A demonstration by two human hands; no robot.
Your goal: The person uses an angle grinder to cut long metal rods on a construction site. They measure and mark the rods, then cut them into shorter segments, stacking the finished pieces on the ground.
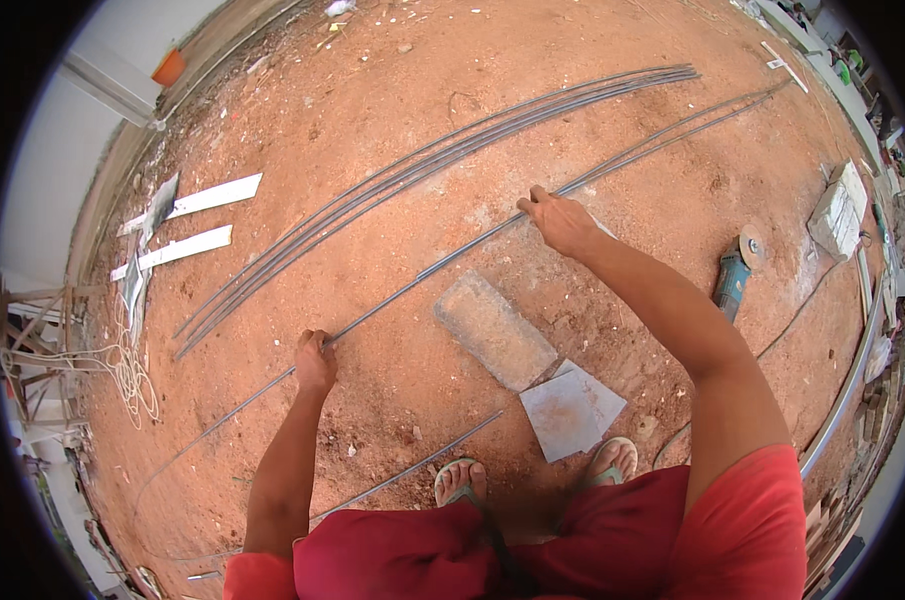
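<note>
Long thin grey steel rods (384,302) run slantwise across my front, from the lower left to the upper right. My left hand (316,362) is closed around them toward the left. Farther right, my right hand (562,222) grips them with its fingers curled over. Past that hand the rods fan slightly apart. One rod end shows between my hands. Beyond lies a loose bundle of similar rods (442,155) on the ground. Another single rod (412,465) lies near my left foot.
A rough stone block (494,330) and two grey square tiles (570,408) lie before my feet. At right are a blue angle grinder (734,275) with a cord and a whitish block (838,212). White strips (207,196) and tangled cord (132,380) lie at left.
</note>
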